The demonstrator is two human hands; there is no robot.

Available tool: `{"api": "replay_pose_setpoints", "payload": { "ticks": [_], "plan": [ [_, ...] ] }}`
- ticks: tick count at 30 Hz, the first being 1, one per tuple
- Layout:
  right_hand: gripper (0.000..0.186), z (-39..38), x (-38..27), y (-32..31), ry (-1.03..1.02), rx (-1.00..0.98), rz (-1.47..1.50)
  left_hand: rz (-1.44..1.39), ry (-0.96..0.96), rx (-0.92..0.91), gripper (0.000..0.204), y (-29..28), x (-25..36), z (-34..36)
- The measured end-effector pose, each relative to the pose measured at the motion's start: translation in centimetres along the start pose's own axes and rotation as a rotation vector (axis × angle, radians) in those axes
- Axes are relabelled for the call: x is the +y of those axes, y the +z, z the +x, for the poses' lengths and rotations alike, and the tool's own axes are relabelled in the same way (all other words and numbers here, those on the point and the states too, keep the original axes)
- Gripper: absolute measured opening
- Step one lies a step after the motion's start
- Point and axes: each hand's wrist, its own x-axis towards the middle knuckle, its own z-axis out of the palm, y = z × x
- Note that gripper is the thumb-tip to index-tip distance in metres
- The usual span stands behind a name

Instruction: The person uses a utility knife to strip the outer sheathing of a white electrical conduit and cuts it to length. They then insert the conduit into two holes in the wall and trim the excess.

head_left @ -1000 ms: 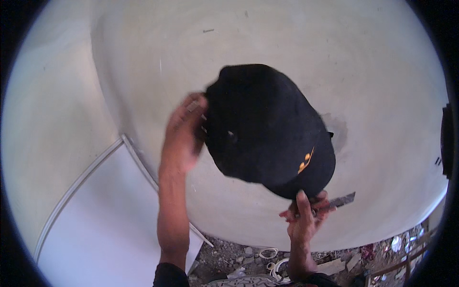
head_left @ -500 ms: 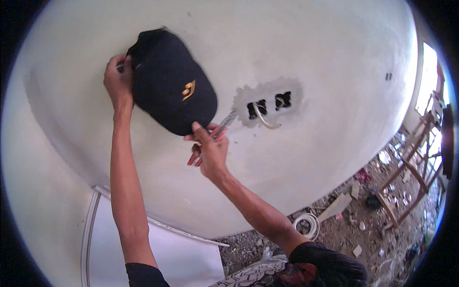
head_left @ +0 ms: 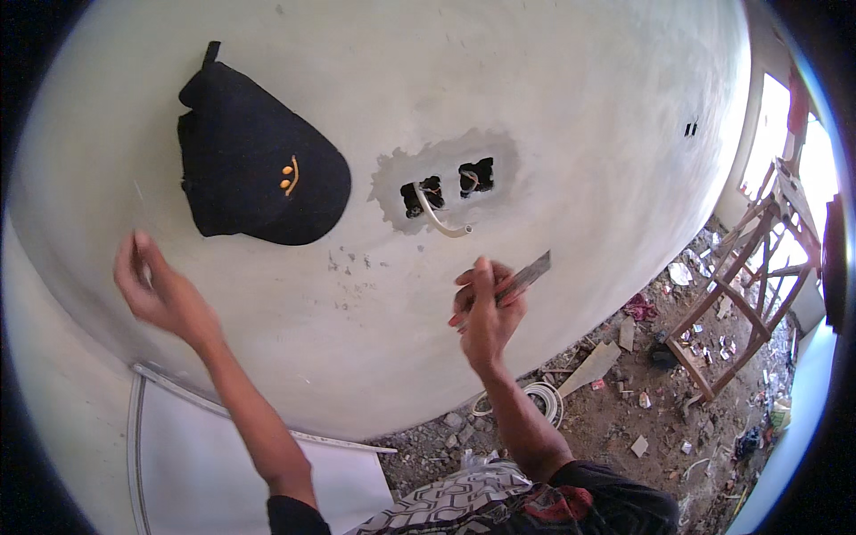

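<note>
Two holes point(head_left: 484, 178) beside black cap point(head_left: 254, 160); cable point(head_left: 430, 209) juts out; wooden trestle point(head_left: 742, 307) right

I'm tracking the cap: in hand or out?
Out: the black cap is against the wall, apart from the left hand and the right hand.

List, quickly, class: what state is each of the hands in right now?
Left hand: open, fingers loosely curled, nothing visibly held.
Right hand: closed, holding a flat grey-bladed tool.
</note>
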Motion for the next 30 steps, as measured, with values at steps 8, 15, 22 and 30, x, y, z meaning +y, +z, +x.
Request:
{"api": "replay_pose_setpoints", "payload": {
  "ticks": [8,15,22,30],
  "plan": [
    [0.042,6.1,-1.7,0.7,0.487,-0.158,0.150,-0.426,-0.858,-1.016,0.035,5.4,6.3,-22.1],
    [0.025,8.0,-1.2,0.0,0.554,-0.360,0.182,-0.599,-1.435,-1.129,0.039,10.1,5.6,-23.6],
    [0.026,7.5,1.8,-3.1,0.578,-0.495,0.220,-0.569,-1.320,-1.040,0.029,10.1,5.3,-24.7],
    [0.031,8.1,6.8,-4.4,0.427,-0.666,0.172,-0.479,-0.960,-1.098,0.034,9.8,3.3,-26.0]
  ]
}}
